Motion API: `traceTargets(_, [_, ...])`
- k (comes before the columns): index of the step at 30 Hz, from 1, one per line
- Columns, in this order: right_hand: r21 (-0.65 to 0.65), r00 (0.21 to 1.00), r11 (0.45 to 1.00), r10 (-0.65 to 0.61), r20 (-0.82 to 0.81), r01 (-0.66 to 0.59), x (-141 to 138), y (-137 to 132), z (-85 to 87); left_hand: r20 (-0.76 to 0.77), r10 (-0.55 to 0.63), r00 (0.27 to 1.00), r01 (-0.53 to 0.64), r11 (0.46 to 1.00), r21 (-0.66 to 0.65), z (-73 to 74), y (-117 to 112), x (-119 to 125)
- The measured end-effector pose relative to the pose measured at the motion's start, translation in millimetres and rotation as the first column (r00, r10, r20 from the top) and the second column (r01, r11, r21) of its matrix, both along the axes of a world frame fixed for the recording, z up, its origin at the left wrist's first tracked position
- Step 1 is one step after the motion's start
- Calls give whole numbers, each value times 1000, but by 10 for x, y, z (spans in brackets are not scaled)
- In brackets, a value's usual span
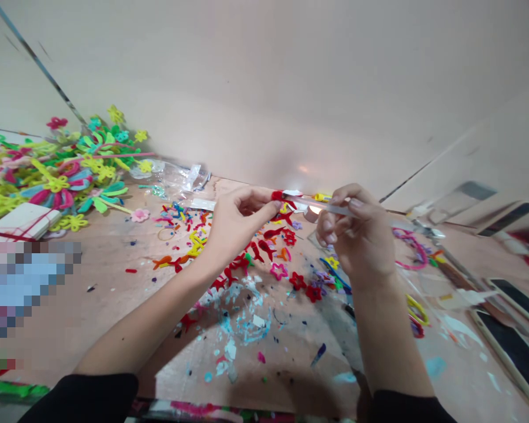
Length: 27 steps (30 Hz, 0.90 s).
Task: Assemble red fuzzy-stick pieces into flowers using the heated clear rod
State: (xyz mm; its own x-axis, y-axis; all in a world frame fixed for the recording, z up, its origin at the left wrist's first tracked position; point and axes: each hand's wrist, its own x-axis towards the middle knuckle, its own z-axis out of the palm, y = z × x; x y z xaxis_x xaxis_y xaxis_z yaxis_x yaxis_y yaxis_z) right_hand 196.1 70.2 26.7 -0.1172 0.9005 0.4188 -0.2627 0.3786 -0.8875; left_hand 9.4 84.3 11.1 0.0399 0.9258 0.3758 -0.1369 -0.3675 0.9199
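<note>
My left hand (238,220) pinches a small red fuzzy pipe-cleaner piece (277,195) between thumb and fingertips. A clear, thin stick that looks like a glue stick (335,208) is gripped in the curled fingers of my right hand (364,238). Its far end points left, close to the red piece; whether they touch I cannot tell. Just below the stick stands a small candle (311,214) with a glow at its top. Under my hands lie several red pipe-cleaner shapes (267,249), along with a red star (297,281) and a pink star (279,271).
Colourful pipe-cleaner flowers (70,176) are heaped at the left, beside a white box (24,223). Clear plastic bags (180,179) lie by the pale wall (264,88). Two phones (509,352) and a white nozzle bottle (465,298) are at the right. Scraps litter the tabletop (154,317).
</note>
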Motion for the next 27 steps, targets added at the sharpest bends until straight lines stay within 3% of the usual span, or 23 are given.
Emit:
traceTargets(10, [-2,998,999,-50,47,50,5,1,-20,40,-57,998,58,998,-10,3,0,-11])
traceTargets(27, [51,992,993,-113,54,110,-8,-25,-7,54,-54,997,55,998,-13,17,-21,-3])
